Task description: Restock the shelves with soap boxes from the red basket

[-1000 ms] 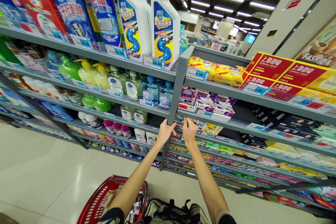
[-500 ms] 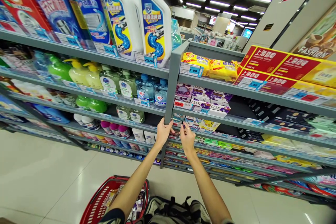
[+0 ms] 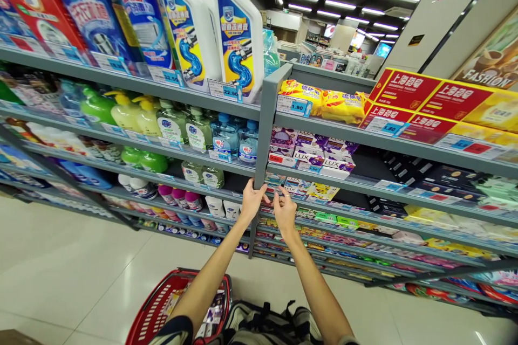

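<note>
In the head view my left hand (image 3: pixel 251 204) is at the grey shelf post (image 3: pixel 264 140), with its fingers bent around the post's edge. My right hand (image 3: pixel 285 211) is just to its right, its fingers curled and thumb drawn in, in front of the shelf's label strip. Whatever may be between these fingertips is too small to make out. Small soap boxes (image 3: pixel 297 186) stand right behind the right hand. Purple and white LUX soap boxes (image 3: pixel 309 156) sit one shelf above. Left of the post are pump bottles of hand wash (image 3: pixel 197 132).
Below my left arm, a red shopping basket (image 3: pixel 151 302) on the tiled floor holds several packages. White drain cleaner bottles (image 3: pixel 238 38) line the top left shelf. Yellow soap packets (image 3: pixel 343 107) and red soap boxes (image 3: pixel 413 91) occupy the top right shelf.
My right hand has moved slightly left, closer to my left hand, and its fingers have shifted. The left hand stays at the post. The view has shifted slightly.
</note>
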A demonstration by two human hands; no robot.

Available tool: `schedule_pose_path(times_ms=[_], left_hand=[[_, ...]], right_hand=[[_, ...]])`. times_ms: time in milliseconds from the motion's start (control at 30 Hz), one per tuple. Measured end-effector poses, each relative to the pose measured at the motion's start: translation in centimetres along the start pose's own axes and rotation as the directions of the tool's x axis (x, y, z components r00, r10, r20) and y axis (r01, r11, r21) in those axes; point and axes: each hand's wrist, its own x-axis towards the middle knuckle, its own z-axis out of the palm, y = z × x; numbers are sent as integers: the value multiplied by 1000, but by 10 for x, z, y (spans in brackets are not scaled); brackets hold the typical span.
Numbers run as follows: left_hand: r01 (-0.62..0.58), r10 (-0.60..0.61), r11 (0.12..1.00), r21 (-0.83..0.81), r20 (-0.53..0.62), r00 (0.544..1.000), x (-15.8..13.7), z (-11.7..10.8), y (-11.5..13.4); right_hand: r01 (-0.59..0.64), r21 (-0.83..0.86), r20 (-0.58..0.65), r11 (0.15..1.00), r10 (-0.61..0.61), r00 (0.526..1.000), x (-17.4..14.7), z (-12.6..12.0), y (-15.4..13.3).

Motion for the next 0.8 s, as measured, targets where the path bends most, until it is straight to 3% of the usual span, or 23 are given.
schedule_pose_path(times_ms=[233, 800], left_hand=[[-11, 11, 1000, 7, 7, 1000, -5, 0, 3], [-10, 13, 998, 56, -58, 998, -4, 6, 6]], right_hand=[[-12, -3, -39, 1000, 12, 999, -4, 2, -5], [-62, 62, 15, 996, 61, 998, -5, 7, -9]])
